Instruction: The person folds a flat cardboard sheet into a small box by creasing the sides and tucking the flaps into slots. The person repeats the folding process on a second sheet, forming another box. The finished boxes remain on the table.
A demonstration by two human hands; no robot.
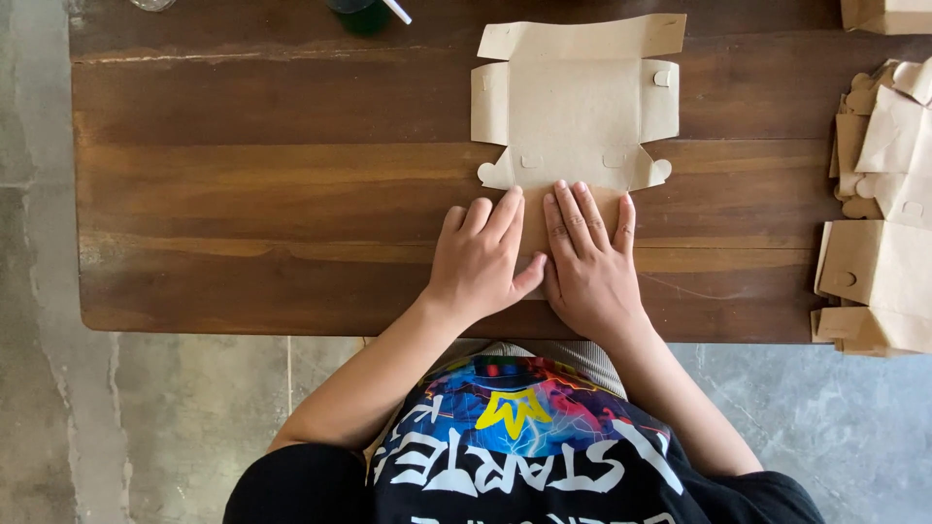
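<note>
Brown card, cut as a flat box blank (575, 107), lies unfolded on the dark wooden tabletop (243, 194), near the middle of its width. Its side flaps spread out and a long flap reaches toward the far edge of the tabletop. The nearest panel of the blank lies under both hands.

The left hand (481, 260) lies palm down on the blank's near left part, fingers stretched out flat and close together, gripping nothing. The right hand (587, 257) lies just beside it, also palm down on the near panel, fingers straight and slightly fanned, pressing rather than holding. The two thumbs touch or nearly touch between the hands.

To the right of the blank, well apart, a heap of more card blanks (879, 204) rests at the tabletop's right edge, some part folded. Beyond the blank, at the far edge, stands a green cup (361, 14) with a white straw (396, 11). Below the blank, the person's dark printed shirt (524, 456) shows, over a grey concrete floor (146, 427).
</note>
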